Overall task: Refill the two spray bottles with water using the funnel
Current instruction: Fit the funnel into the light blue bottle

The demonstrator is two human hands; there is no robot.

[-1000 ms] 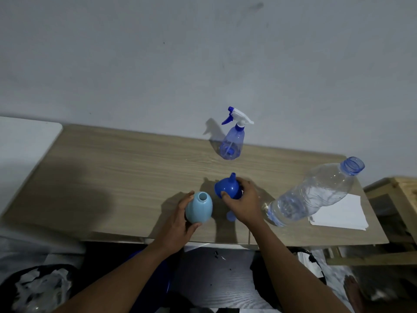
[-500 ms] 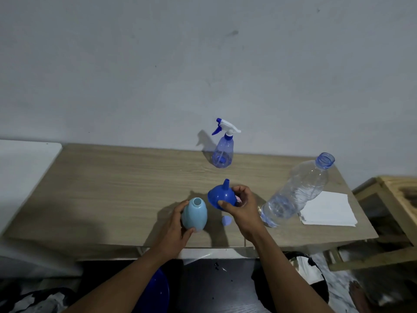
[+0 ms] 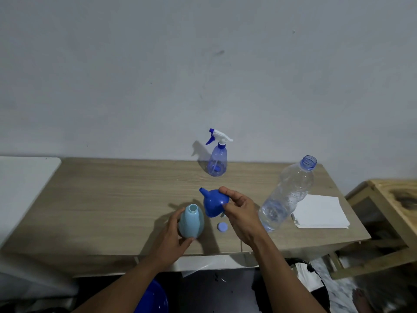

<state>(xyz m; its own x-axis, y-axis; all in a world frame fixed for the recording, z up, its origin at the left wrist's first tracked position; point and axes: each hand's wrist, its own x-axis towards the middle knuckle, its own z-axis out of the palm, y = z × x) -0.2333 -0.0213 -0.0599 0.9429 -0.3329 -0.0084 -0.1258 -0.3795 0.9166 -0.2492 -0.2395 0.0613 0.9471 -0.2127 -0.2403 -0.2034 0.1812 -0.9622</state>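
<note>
Two grips busy over a light wood-grain bench [image 3: 108, 199]. Far left, a flat white surface [image 3: 22, 188] right beside it. Left grip [image 3: 173, 231] wrapped round the side of a pale blue plastic spray bottle body [image 3: 191, 221], upright near the front edge, neck open, no sprayer on it. Just right of that, a dark blue plastic funnel [image 3: 214, 203] tipped over, spout pointing up-left, pinched at the rim by the right grip [image 3: 242, 213]. Small round lilac cap [image 3: 222, 227] lying on the bench below. Further back by the wall, a clear blue trigger spray bottle [image 3: 217, 159]. Then a clear uncapped plastic water bottle [image 3: 285, 195] with some water in it, and a stack of white paper [image 3: 320, 211].
</note>
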